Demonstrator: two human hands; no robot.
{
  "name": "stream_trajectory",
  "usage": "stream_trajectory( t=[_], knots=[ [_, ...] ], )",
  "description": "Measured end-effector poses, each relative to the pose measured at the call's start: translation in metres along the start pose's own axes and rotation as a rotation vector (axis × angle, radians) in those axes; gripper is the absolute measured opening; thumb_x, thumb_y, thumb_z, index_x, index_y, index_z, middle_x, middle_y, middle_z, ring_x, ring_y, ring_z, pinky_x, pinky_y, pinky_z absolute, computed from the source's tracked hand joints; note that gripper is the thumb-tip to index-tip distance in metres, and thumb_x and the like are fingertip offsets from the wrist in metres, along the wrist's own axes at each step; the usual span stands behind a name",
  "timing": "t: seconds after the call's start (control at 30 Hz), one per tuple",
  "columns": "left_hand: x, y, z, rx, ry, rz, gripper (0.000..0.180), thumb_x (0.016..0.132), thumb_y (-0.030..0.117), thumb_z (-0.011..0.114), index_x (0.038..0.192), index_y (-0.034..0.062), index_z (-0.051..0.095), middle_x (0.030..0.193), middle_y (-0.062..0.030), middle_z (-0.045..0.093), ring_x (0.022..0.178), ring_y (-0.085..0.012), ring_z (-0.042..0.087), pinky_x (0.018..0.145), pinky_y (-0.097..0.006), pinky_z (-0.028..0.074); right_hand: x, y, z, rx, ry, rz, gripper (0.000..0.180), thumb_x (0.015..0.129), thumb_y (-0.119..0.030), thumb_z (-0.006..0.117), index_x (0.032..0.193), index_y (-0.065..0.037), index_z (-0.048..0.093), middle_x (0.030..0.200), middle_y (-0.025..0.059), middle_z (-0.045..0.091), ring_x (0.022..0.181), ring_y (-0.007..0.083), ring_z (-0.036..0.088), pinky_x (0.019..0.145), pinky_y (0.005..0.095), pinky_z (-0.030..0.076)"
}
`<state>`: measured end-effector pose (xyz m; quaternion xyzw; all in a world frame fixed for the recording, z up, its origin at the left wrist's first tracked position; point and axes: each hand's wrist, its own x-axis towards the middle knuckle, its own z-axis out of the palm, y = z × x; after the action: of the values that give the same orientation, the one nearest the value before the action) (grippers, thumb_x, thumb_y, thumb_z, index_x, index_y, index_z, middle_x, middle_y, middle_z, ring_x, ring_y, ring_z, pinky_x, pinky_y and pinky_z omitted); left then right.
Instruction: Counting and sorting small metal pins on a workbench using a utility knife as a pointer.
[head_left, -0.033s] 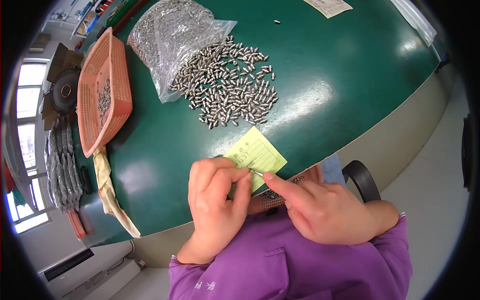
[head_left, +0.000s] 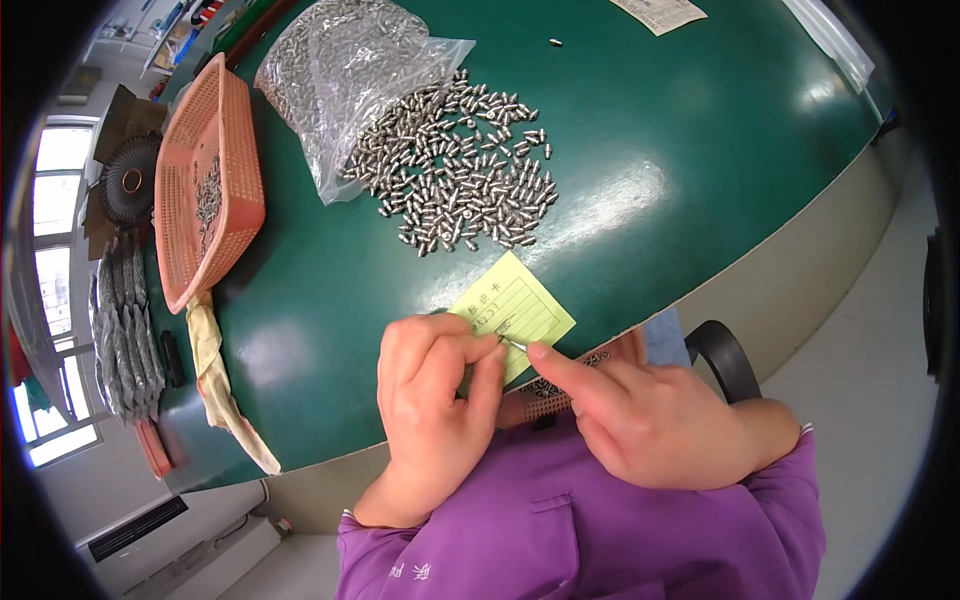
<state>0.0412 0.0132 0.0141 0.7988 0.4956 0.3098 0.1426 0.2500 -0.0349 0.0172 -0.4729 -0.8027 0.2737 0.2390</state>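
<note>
Over a yellow card [head_left: 532, 303] at the table's near edge, my two hands meet fingertip to fingertip. My left hand [head_left: 432, 385] is closed in a pinch, thumb against forefinger, on something tiny and dark that I cannot make out. My right hand [head_left: 650, 420] is closed too, its forefinger stretched along a slim pointed metal piece [head_left: 516, 345] whose tip reaches the left fingertips. Most of that piece is hidden by the fingers. Beyond the card lies a pile of small silvery metal fittings [head_left: 465, 190], spilling from a clear plastic bag [head_left: 335, 80] filled with them.
A pink plastic basket [head_left: 240, 245] with some metal parts stands at left, beside a yellowish cloth strip [head_left: 215, 385]. Packed clear bags [head_left: 128, 335] and a black fan [head_left: 130, 182] are farther left. One fitting [head_left: 556, 43] and a paper [head_left: 662, 12] lie at the far side. A chair [head_left: 725, 360] is at right.
</note>
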Motion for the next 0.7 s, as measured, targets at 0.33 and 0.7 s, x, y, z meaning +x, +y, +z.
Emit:
stream_trajectory(
  t=[0.33, 0.7],
  knots=[
    [-0.002, 0.002, 0.000, 0.038, 0.012, 0.011, 0.018, 0.072, -0.002, 0.078, 0.084, 0.0057, 0.068, 0.093, -0.0075, 0.063, 0.088, -0.0288, 0.059, 0.076, -0.039, 0.048, 0.002, -0.001, -0.002, -0.027, 0.031, 0.019, 0.052, 0.086, -0.008, 0.066, 0.137, -0.004, 0.059, 0.082, 0.0096, 0.062, 0.068, 0.0266, 0.065, 0.072, 0.0423, 0.056],
    [0.019, 0.004, -0.021, 0.111, -0.120, 0.102, 0.016, 0.082, 0.001, 0.072, 0.098, 0.0051, 0.070, 0.098, -0.0102, 0.065, 0.092, -0.0309, 0.062, 0.080, -0.041, 0.051, -0.014, 0.023, -0.018, 0.311, 0.213, 0.047, 0.054, 0.091, -0.002, 0.059, 0.144, -0.010, 0.054, 0.127, 0.0132, 0.069, 0.086, 0.0296, 0.072, 0.071, 0.0367, 0.060]
  ],
)
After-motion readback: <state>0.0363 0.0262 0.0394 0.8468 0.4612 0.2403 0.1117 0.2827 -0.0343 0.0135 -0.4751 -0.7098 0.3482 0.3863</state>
